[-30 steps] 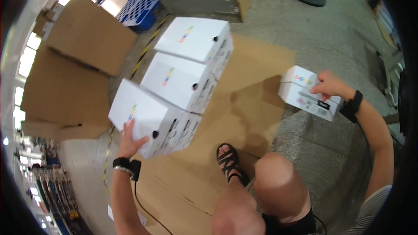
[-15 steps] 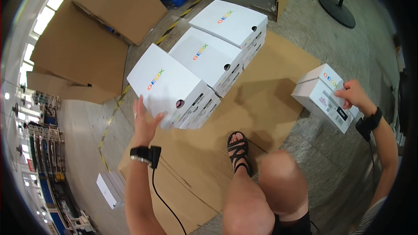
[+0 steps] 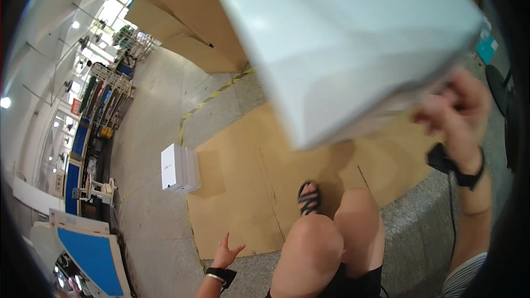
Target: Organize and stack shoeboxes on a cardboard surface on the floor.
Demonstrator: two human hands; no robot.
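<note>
the right hand [image 3: 461,113] grips a large white box [image 3: 342,44], fingers curled around its lower right corner, holding it high and close to the camera so it fills the upper picture, blurred. the left hand [image 3: 225,254] hangs low with fingers spread and holds nothing, above the near edge of a cardboard sheet [image 3: 248,187] on the floor. a sandalled foot [image 3: 309,198] rests on the sheet. a small white box [image 3: 178,168] stands at the sheet's left edge. folded cardboard [image 3: 193,27] lies beyond.
</note>
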